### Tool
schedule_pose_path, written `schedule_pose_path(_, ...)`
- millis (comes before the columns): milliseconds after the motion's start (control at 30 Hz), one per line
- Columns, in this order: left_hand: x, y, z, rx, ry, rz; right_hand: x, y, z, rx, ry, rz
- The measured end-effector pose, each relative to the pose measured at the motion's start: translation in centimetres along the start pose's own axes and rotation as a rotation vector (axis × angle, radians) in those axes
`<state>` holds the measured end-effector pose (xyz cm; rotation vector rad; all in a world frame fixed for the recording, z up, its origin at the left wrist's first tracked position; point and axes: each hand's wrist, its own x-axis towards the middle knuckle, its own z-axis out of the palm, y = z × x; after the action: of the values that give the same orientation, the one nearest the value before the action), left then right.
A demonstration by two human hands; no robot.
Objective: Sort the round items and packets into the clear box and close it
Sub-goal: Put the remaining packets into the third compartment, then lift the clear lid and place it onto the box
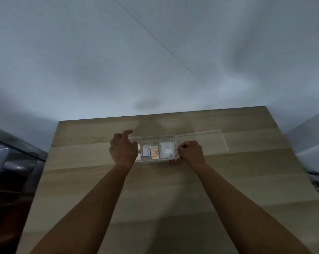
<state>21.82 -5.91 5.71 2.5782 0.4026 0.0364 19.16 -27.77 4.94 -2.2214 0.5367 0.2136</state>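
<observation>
Head view shows our two bare hands at the clear box [157, 142], which sits toward the far edge of the wooden table [246, 180], roughly midway between its left and right edges. The box runs long-ways left to right across us, split into compartments; packets [153, 152] lie in the middle and right ones, and something pale and round [139, 146] peeks out at the left end, mostly hidden.

Our left hand [123, 150] covers the left end of the box, fingers loosely curled with the index raised; we cannot tell whether it grips anything. Our right hand [190, 151] is curled tight against the right end wall, seemingly pinching the rim there.

The clear lid [202, 142] lies flat on the table, extending from the box's right end toward the right edge, its long axis in line with the box. We judge the sorting mostly done and closing still ahead. The lid lies just beyond our right hand, so that hand is nearer to bring it leftward over the box while the left steadies the other end.
</observation>
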Motion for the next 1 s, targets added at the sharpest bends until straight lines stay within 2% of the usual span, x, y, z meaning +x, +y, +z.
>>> schedule_pose_path(67,-0.3,-1.8,-0.4,-0.016,0.011,-0.068,-0.1,-0.1,0.1,-0.01,0.001,0.004)
schedule_pose_path(233,-1.1,-4.4,-0.2,-0.222,-0.068,-0.151,-0.2,-0.2,0.2,-0.044,0.007,-0.001)
schedule_pose_path(633,-1.5,-4.4,-0.5,-0.236,-0.039,-0.17,0.2,0.3,0.0,-0.04,0.038,-0.05)
schedule_pose_path(700,-2.1,-3.0,-0.6,-0.193,0.032,-0.119,0.6,1.0,-1.0,0.013,0.07,-0.054)
schedule_pose_path(800,-3.9,0.1,-0.2,-0.218,0.101,0.05,1.5,2.7,-3.2,0.036,0.159,-0.049)
schedule_pose_path(933,-7.8,4.9,2.1,-0.373,-0.019,0.357,2.4,5.8,-6.7,-0.001,0.287,-0.018)
schedule_pose_path(1000,-9.4,7.1,3.8,-0.39,-0.101,0.438,2.7,7.3,-8.0,0.0,0.325,-0.003)
